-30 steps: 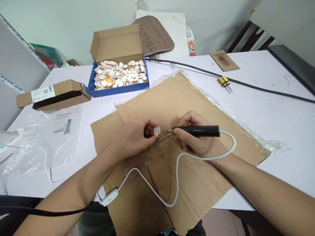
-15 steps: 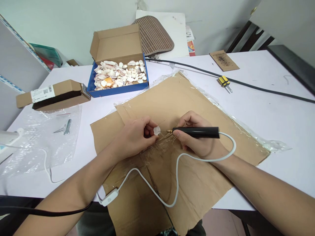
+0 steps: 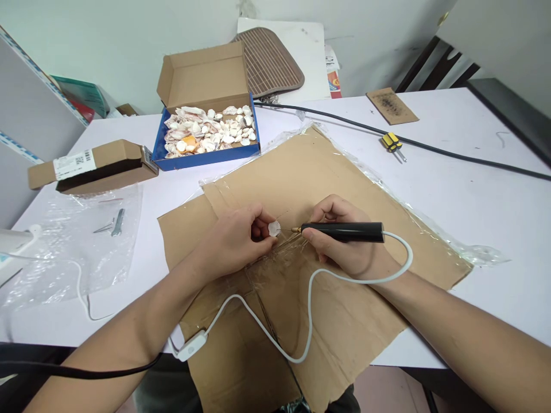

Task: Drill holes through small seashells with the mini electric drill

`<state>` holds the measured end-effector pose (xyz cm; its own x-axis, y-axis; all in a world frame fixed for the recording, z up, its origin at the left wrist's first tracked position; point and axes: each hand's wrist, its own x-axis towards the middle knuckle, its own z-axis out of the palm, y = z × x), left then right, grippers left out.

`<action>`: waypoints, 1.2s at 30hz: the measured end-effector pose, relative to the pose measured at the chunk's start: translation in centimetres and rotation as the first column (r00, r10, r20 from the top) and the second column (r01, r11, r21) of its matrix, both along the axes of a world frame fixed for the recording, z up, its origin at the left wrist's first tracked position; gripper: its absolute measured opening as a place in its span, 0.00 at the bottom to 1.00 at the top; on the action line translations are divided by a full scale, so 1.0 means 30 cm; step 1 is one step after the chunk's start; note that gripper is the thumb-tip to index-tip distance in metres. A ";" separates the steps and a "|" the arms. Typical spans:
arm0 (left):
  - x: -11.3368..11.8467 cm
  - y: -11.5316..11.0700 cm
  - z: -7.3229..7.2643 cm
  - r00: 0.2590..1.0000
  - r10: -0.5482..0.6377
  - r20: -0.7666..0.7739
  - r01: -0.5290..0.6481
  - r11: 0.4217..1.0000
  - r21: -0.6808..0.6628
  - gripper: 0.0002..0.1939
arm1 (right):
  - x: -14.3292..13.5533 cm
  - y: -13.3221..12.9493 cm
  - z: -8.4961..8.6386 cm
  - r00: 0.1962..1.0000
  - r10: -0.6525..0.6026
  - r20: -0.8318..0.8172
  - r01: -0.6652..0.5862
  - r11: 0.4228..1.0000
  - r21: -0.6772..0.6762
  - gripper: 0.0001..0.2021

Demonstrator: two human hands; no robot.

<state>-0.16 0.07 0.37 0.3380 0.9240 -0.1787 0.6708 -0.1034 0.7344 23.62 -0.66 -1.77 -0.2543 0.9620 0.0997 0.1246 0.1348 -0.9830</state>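
Note:
Between thumb and fingers, my left hand [image 3: 241,238] pinches a small white seashell [image 3: 274,229] above the cardboard sheet [image 3: 275,166]. My right hand [image 3: 344,244] grips a black pen-type electric drill [image 3: 344,232] like a pencil, pointing left. Its thin bit reaches the shell's right edge; whether it has entered the shell I cannot tell. A white cord [image 3: 310,310] runs from the drill's back end, loops over the cardboard and leads to an inline switch [image 3: 193,345] near my left forearm.
A blue box [image 3: 206,158] of seashells stands open at the back, left of a brown mat [image 3: 271,63]. An opened carton [image 3: 107,166] and a plastic bag [image 3: 64,241] with small tools lie left. A yellow-handled screwdriver [image 3: 391,142] rests beside a black cable [image 3: 451,154].

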 end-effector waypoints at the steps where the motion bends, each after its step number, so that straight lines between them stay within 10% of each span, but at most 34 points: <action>1: 0.000 0.000 0.000 1.000 0.002 0.000 -0.002 1.000 -0.003 0.10 | 0.000 0.001 -0.001 1.000 0.001 -0.002 -0.001 1.000 -0.005 0.14; 36: 0.001 0.000 0.000 1.000 -0.001 -0.012 0.001 1.000 0.006 0.10 | 0.000 0.006 -0.011 1.000 -0.006 -0.026 0.006 1.000 0.006 0.14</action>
